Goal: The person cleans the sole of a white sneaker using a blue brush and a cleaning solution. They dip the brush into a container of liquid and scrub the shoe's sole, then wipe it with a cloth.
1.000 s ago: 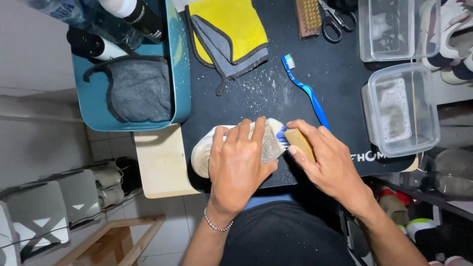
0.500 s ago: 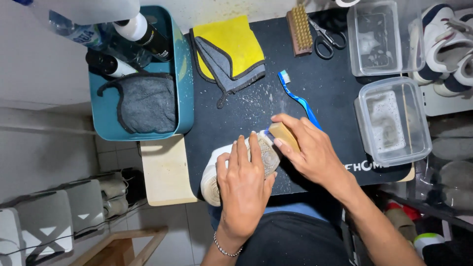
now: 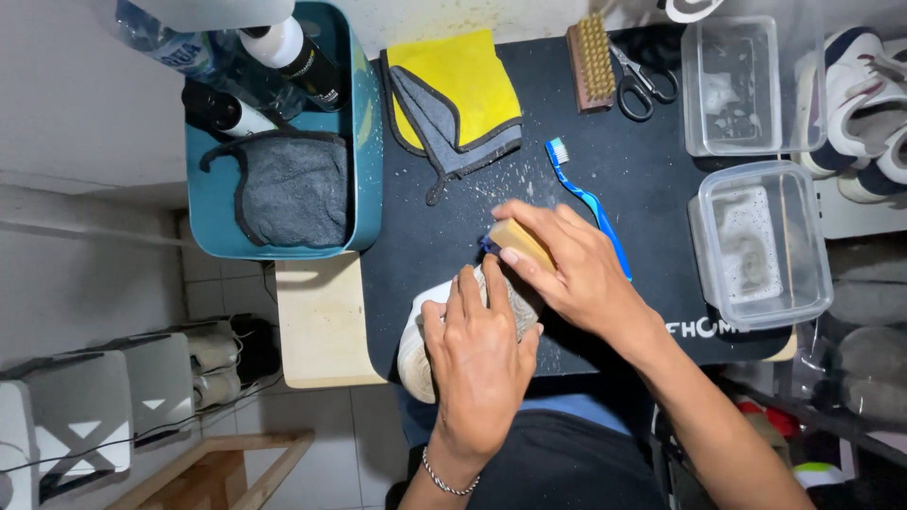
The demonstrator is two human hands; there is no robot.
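Note:
My left hand (image 3: 480,354) lies over a white shoe (image 3: 417,342) and holds it down on the black mat (image 3: 652,179) near the front edge. Only the shoe's white sole and part of its grey upper show past my fingers. My right hand (image 3: 574,267) grips a small wooden-backed brush (image 3: 521,244) and presses it against the far end of the shoe. Both hands nearly touch over the shoe.
A blue toothbrush (image 3: 588,200) lies beyond my right hand. A yellow-grey cloth (image 3: 455,99), wooden brush (image 3: 591,59) and scissors (image 3: 642,80) sit further back. Two clear plastic tubs (image 3: 767,247) stand right, a teal bin (image 3: 361,142) with bottles and grey cloth left.
The view has shifted, so everything sits lower in frame. My right hand has moved the brush a little along the shoe's end; my left hand keeps its hold.

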